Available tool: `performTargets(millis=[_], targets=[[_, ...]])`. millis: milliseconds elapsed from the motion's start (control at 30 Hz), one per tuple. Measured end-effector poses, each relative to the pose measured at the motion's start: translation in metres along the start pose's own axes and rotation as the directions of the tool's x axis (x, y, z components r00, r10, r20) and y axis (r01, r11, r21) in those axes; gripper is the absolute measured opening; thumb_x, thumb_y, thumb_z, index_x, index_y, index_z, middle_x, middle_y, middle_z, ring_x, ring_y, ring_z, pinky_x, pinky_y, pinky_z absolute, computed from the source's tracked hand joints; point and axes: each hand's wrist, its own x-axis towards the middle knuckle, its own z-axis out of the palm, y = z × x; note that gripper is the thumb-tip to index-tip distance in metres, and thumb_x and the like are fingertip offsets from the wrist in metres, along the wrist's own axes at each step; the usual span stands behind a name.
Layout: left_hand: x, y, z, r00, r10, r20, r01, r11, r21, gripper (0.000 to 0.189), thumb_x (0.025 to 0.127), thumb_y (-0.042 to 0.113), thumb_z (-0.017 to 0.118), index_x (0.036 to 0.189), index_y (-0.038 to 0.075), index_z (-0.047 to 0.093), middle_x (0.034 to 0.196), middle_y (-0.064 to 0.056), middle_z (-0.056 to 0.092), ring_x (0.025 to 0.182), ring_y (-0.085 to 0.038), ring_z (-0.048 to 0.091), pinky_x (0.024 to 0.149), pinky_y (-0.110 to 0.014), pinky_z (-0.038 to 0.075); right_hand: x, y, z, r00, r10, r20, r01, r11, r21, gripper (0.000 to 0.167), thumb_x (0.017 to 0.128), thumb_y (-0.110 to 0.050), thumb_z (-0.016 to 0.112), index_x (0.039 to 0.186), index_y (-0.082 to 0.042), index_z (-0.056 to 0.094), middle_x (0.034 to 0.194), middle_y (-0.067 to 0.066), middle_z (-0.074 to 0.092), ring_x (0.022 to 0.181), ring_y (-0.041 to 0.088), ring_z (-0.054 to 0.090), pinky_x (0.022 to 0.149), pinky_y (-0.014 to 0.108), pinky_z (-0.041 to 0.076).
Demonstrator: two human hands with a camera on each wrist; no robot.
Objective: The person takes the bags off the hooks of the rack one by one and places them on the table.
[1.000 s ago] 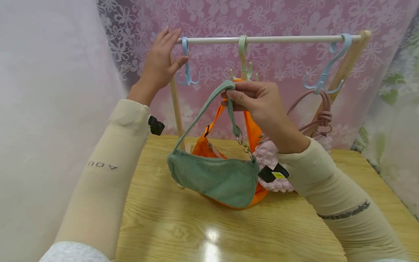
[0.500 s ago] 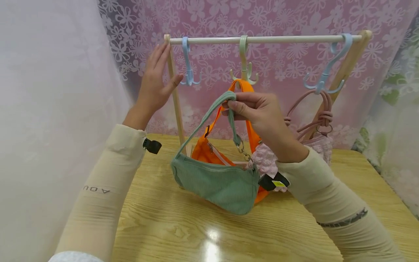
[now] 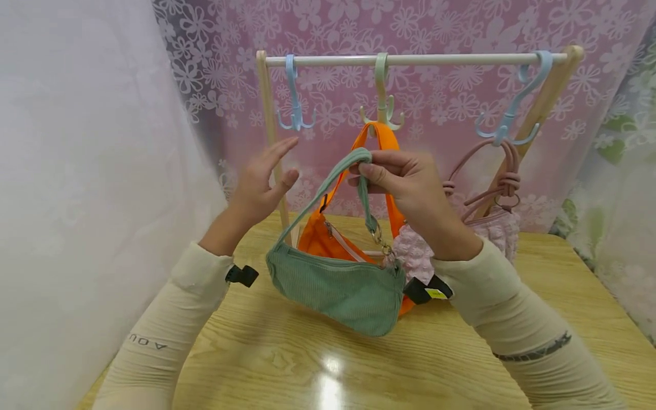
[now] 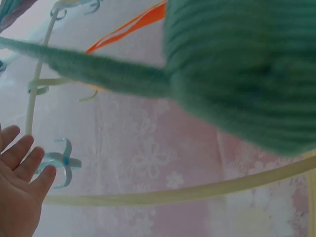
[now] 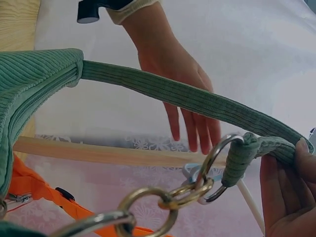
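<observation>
My right hand (image 3: 410,182) pinches the strap of a green corduroy handbag (image 3: 338,290) between thumb and fingers, in front of the rack. The bag hangs tilted, its chain link (image 5: 187,197) showing large in the right wrist view. To the left, my left hand (image 3: 261,185) is held with straight fingers, touching nothing, below a light blue hook hanger (image 3: 294,102). The left wrist view shows that palm and the bag's underside, blurred. Behind the green bag an orange bag (image 3: 323,239) hangs from a pale green hook hanger (image 3: 381,91), partly hidden.
A white rail (image 3: 451,59) on wooden legs (image 3: 269,102) stands on the wooden table (image 3: 246,353). At its right end a pink bag (image 3: 504,230) hangs from another light blue hook hanger (image 3: 504,119). A flowered pink curtain (image 3: 328,34) is behind, a white one (image 3: 92,142) at left.
My left hand has come down from the rail's left end, past the leg, and turned nearer the green bag. My right hand has lowered the bag slightly, its pinch kept.
</observation>
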Motion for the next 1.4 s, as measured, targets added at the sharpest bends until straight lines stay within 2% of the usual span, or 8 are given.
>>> performTargets(millis=[133,300,433,633,833,1000,1200,1400], targets=[[-0.017,0.005,0.005,0.998,-0.020,0.061,0.026,0.994,-0.104,0.076,0.098,0.062,0.033,0.139,0.000,0.050,0.139,-0.016,0.054,0.127,-0.028,0.051,0.106,-0.043,0.042,-0.003,0.004,-0.001,1.000,-0.007,0.008,0.007,1.000,0.017,0.022,0.091,-0.007,0.067,0.111,0.001,0.072,0.093,0.009,0.075,0.086,0.020,0.072,0.078,0.033,0.058],[-0.039,0.010,0.011,0.995,-0.027,0.095,0.045,0.980,-0.193,0.074,0.098,0.059,0.039,0.137,-0.002,0.052,0.135,-0.017,0.057,0.123,-0.028,0.055,0.102,-0.041,0.046,-0.007,0.005,-0.002,1.000,0.007,0.013,-0.007,1.000,0.017,0.023,0.091,-0.008,0.066,0.112,0.000,0.072,0.094,0.008,0.075,0.087,0.019,0.072,0.079,0.033,0.058],[-0.052,0.013,0.016,0.991,-0.023,0.132,0.052,0.973,-0.226,0.073,0.095,0.057,0.048,0.135,-0.003,0.054,0.131,-0.018,0.060,0.120,-0.029,0.057,0.100,-0.042,0.048,-0.011,0.006,-0.004,1.000,0.020,0.008,-0.020,1.000,0.003,0.023,0.092,-0.009,0.066,0.113,-0.001,0.072,0.094,0.006,0.075,0.087,0.018,0.072,0.079,0.033,0.058],[-0.069,0.015,0.024,0.982,-0.042,0.185,0.081,0.975,-0.207,0.069,0.089,0.050,0.062,0.134,-0.001,0.056,0.126,-0.014,0.064,0.111,-0.029,0.063,0.095,-0.042,0.051,-0.012,0.010,-0.004,0.999,0.032,0.002,-0.032,0.999,-0.018,0.023,0.092,-0.011,0.066,0.112,-0.002,0.072,0.095,0.006,0.075,0.088,0.018,0.072,0.080,0.033,0.058],[-0.077,0.017,0.027,0.984,-0.056,0.168,0.093,0.971,-0.220,0.055,0.085,0.022,0.075,0.133,0.001,0.058,0.123,-0.012,0.066,0.110,-0.024,0.064,0.092,-0.037,0.053,-0.013,0.013,-0.003,1.000,0.021,0.005,-0.021,1.000,-0.007,0.022,0.092,-0.009,0.066,0.112,-0.003,0.072,0.095,0.006,0.075,0.088,0.018,0.072,0.080,0.035,0.058],[-0.080,0.017,0.029,0.992,-0.055,0.116,0.082,0.967,-0.241,0.047,0.082,0.001,0.075,0.127,-0.002,0.062,0.114,-0.014,0.070,0.104,-0.025,0.067,0.088,-0.035,0.055,-0.013,0.015,-0.003,0.999,0.011,0.030,-0.012,0.999,0.031,0.023,0.092,-0.008,0.065,0.113,-0.003,0.072,0.095,0.006,0.075,0.086,0.017,0.072,0.080,0.035,0.058],[-0.080,0.017,0.028,0.992,-0.084,0.097,0.102,0.973,-0.207,0.035,0.084,-0.002,0.072,0.119,0.000,0.068,0.106,-0.012,0.073,0.092,-0.025,0.071,0.078,-0.031,0.058,-0.014,0.017,-0.003,0.999,0.027,0.031,-0.027,1.000,0.013,0.025,0.092,-0.010,0.066,0.115,-0.002,0.071,0.095,0.005,0.075,0.087,0.018,0.072,0.081,0.035,0.058],[-0.080,0.018,0.026,0.976,-0.127,0.176,0.158,0.972,-0.173,0.029,0.087,0.005,0.072,0.115,0.000,0.070,0.102,-0.010,0.074,0.089,-0.020,0.072,0.075,-0.031,0.059,-0.015,0.018,-0.004,0.999,0.034,0.007,-0.034,0.999,-0.008,0.024,0.093,-0.008,0.064,0.114,-0.001,0.071,0.094,0.004,0.075,0.089,0.017,0.072,0.080,0.035,0.058]])
